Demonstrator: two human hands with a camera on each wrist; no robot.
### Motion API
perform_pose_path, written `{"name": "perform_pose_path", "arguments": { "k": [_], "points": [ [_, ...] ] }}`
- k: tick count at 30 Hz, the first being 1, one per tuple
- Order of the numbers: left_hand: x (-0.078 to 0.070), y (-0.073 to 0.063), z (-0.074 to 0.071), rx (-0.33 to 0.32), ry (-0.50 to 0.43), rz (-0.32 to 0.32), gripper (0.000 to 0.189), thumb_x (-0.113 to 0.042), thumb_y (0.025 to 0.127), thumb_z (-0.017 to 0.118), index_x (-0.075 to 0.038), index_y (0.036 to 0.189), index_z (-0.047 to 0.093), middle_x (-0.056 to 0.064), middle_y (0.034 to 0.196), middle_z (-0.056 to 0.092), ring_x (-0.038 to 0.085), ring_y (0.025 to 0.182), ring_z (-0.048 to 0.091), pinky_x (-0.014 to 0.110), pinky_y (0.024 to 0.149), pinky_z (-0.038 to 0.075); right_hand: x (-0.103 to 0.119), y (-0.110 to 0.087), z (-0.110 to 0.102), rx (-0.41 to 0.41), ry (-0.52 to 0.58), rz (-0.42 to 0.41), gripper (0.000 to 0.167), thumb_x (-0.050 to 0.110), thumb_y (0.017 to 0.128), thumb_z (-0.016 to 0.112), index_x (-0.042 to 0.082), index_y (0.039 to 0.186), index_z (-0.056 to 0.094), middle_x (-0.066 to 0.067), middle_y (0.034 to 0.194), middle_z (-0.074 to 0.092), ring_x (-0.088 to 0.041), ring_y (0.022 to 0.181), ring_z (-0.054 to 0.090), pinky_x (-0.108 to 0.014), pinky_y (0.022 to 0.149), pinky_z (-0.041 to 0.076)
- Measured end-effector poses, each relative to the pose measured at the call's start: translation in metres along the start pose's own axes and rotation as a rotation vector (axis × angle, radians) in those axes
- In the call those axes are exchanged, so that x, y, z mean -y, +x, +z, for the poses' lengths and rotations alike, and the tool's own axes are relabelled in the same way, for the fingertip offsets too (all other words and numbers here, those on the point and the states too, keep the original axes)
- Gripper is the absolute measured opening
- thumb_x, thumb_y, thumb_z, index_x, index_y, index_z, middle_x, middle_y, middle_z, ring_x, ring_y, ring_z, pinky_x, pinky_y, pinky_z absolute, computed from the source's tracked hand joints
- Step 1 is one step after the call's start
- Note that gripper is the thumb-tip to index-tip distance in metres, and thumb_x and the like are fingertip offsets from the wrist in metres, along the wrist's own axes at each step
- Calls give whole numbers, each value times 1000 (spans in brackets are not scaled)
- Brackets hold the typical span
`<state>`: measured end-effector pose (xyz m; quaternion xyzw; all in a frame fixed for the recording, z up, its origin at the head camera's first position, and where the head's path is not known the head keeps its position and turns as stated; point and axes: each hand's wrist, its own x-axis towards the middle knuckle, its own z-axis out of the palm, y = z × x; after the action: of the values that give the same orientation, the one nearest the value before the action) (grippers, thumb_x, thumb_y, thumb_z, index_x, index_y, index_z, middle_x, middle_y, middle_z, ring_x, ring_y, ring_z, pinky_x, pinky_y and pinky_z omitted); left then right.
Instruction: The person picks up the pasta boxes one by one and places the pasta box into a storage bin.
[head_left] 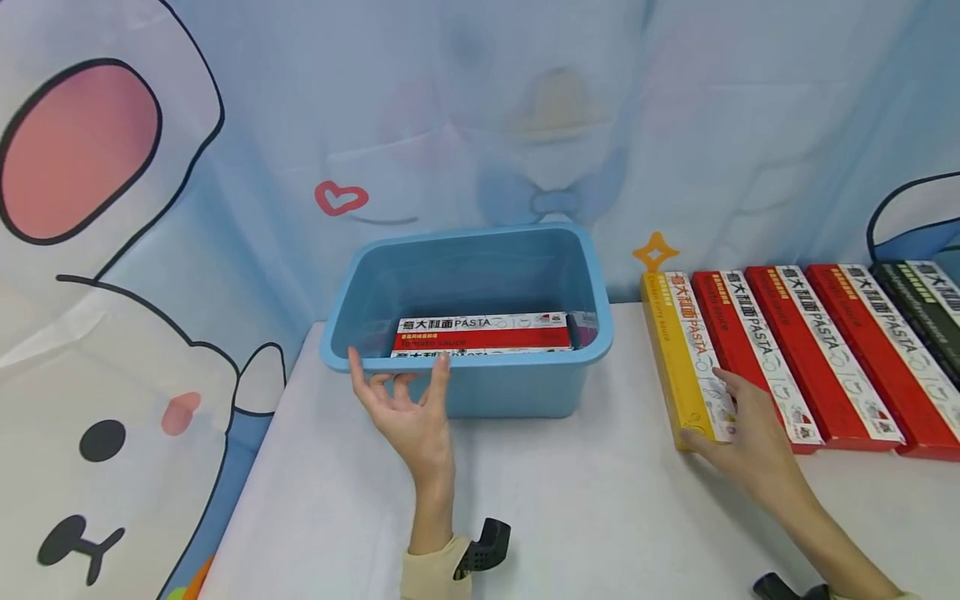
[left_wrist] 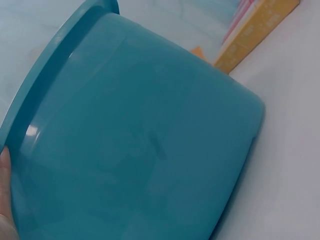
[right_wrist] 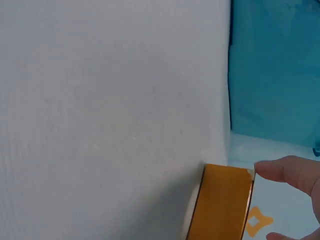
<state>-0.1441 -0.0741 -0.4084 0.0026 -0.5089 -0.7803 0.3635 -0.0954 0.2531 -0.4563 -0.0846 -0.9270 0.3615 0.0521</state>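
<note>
My left hand (head_left: pixel 412 417) is at the front rim of a light-blue plastic bin (head_left: pixel 517 387), with its outer fingers extended against the rim and the middle ones bent. In the left wrist view, one fingertip (left_wrist: pixel 4 165) touches the bin just below its rim. Inside the bin lies a red and white pasta box (head_left: pixel 480 333), with another white-edged one partly hidden in front. My right hand (head_left: pixel 757 433) spans the near end of a yellow pasta box (head_left: pixel 678 358), thumb at its left edge and fingers at its right. The right wrist view shows a fingertip at the yellow box's corner (right_wrist: pixel 227 200).
Right of the yellow box lie several red pasta boxes (head_left: pixel 806 358) side by side, then a dark green one (head_left: pixel 918 308) at the far right. A printed blue curtain (head_left: pixel 465 125) hangs behind the white-covered table (head_left: pixel 585 508).
</note>
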Motion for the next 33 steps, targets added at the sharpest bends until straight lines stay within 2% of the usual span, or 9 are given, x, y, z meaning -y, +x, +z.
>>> {"name": "perform_pose_path", "arguments": {
  "k": [8, 18, 24, 29, 33],
  "points": [
    [0, 1, 2, 1, -10, 6, 108, 6, 84, 82, -7, 167, 13, 5, 110, 42, 24, 100, 57, 35, 82, 64, 2, 5, 6, 24, -7, 96, 116, 14, 83, 85, -15, 159, 2, -43, 149, 21, -57, 131, 27, -78, 105, 39],
    [0, 2, 3, -6, -17, 6, 108, 7, 84, 82, -7, 167, 13, 5, 110, 42, 24, 101, 57, 34, 81, 64, 2, 10, 13, 17, 54, 167, 122, 27, 86, 85, -9, 162, -4, -42, 158, 14, -55, 137, 22, -77, 110, 33],
    [0, 3, 1, -12, -14, 5, 108, 7, 84, 82, -7, 167, 13, 6, 114, 48, 24, 101, 58, 36, 83, 64, 3, 12, 15, 42, 55, 196, 126, 27, 85, 86, -10, 161, -7, -43, 156, 15, -56, 136, 23, -76, 110, 36],
    [-1, 1, 1, -2, -12, 1, 109, 7, 84, 82, -7, 167, 13, 11, 117, 47, 24, 102, 58, 36, 83, 64, 3, 11, 14, 51, 46, 221, 128, 28, 84, 87, -10, 161, -7, -43, 156, 15, -56, 137, 23, -75, 111, 35],
    [-1, -1, 0, -4, -5, -13, 108, 8, 84, 81, -7, 167, 13, 11, 116, 47, 24, 102, 58, 35, 83, 64, 2, 8, 16, 56, 41, 237, 128, 27, 83, 87, -11, 161, -7, -43, 156, 15, -56, 137, 23, -75, 112, 34]
  ]
}}
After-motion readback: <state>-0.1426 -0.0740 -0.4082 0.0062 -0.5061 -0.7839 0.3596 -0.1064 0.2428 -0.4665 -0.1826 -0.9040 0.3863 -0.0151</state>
